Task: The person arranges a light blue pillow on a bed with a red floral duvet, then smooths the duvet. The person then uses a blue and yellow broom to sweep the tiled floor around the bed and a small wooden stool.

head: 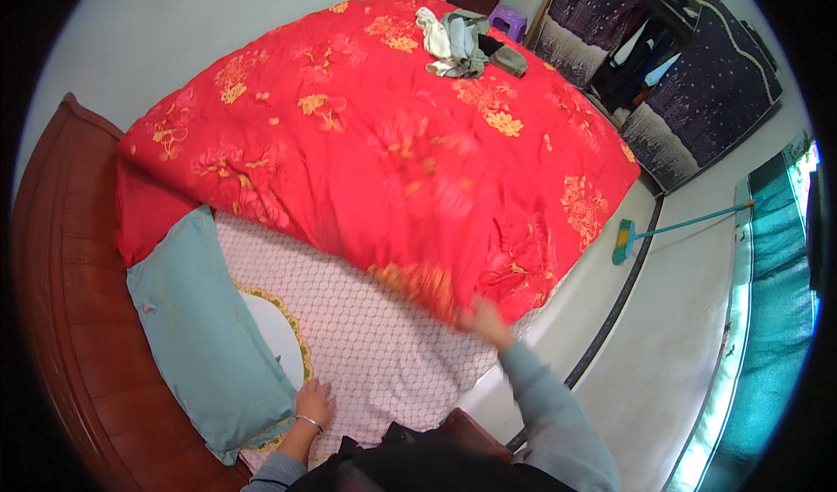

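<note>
A red floral quilt (pixel 366 165) covers most of the bed, its near edge folded back from a white-and-pink patterned sheet (pixel 366 335). At that edge my right hand (pixel 487 322), blurred, grips the quilt's corner area. My left hand (pixel 315 405), with a bracelet on its wrist, rests on the sheet beside a light teal pillow (pixel 209 341), holding nothing visible. Between pillow and sheet, a white round-edged cloth with a yellow scalloped border (pixel 302 335) shows in part.
A brown headboard (pixel 118 361) stands at the left. Folded clothes (pixel 464 40) lie on the quilt's far end, near a purple stool (pixel 509 22). A broom (pixel 624 242) leans at the right, below a dark fabric wardrobe (pixel 680 119). A teal curtain (pixel 781 296) hangs at the far right.
</note>
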Demonstrator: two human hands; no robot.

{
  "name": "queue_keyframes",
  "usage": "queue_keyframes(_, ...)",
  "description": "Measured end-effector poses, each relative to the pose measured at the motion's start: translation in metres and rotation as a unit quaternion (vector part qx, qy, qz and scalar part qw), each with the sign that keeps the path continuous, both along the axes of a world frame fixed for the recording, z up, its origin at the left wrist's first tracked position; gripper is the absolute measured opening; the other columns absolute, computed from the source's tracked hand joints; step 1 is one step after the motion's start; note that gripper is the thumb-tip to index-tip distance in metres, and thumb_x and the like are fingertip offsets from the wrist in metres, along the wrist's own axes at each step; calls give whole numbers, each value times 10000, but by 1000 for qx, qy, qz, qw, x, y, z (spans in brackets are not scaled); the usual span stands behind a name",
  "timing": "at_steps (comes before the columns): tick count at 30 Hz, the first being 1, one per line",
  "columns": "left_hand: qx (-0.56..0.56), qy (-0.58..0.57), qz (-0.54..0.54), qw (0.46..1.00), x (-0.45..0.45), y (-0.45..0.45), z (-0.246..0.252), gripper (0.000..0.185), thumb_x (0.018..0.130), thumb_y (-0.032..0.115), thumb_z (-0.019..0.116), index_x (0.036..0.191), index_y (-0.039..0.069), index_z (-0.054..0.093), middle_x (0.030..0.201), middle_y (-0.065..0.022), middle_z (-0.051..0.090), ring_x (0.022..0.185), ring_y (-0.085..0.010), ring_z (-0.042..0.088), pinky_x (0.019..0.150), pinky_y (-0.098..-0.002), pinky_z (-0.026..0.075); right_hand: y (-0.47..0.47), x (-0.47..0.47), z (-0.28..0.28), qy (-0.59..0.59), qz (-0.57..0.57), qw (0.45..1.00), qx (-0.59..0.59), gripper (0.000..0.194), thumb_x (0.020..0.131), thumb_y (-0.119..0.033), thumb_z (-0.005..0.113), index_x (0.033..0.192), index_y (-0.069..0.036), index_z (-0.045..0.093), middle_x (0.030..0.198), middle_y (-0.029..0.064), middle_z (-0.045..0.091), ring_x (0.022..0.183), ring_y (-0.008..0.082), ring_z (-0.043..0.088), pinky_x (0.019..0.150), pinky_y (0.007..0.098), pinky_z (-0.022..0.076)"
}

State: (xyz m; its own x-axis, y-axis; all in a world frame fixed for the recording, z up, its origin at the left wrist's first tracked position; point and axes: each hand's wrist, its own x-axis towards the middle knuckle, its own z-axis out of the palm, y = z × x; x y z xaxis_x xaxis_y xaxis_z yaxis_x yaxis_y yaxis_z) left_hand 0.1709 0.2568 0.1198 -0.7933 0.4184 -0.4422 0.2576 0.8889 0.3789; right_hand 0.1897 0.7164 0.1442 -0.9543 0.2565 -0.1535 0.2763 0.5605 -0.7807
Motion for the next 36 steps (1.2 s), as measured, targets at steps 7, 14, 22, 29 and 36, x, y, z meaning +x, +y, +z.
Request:
queue_keyframes(7,82,-32,26,996,4,5,-17,423,762,275,650,1130,70,609,1219,-231,538,1117,-379,511,946,-439,423,-100,146,-45,-321,258,891,190,240,775,-250,604,913,-59,651,947,164,646,860,351,619,763,485,471)
queue_keyframes(14,113,-35,54,991,8,-11,-16,389,784,278,644,1116,77,624,1055,-183,626,982,-344,589,854,-418,473,-50,29,-19,-24,-230,972,50,389,864,-335,563,1057,1,595,1021,237,610,961,363,588,825,449,466)
queue_keyframes(22,126,-72,105,984,19,-21,-14,384,788,264,629,1100,40,618,1015,-203,641,980,-355,592,861,-418,474,-67,-42,-51,-76,-355,926,101,699,770,-532,655,1112,69,560,1049,291,587,1018,400,557,895,442,437)
queue_keyframes(29,118,-58,120,984,37,-37,-26,382,803,280,620,1119,66,619,1043,-175,645,969,-346,604,859,-413,479,-68,-45,-65,-63,-392,918,17,752,744,-540,679,1159,68,520,1090,275,579,997,390,573,887,435,449)
queue_keyframes(36,128,-112,219,961,34,-51,-26,396,853,278,615,1166,36,592,1074,-156,653,978,-251,631,850,-339,487,-77,-75,-27,4,-266,821,-506,413,815,-275,662,1096,12,569,1014,133,632,888,237,619,764,370,501)
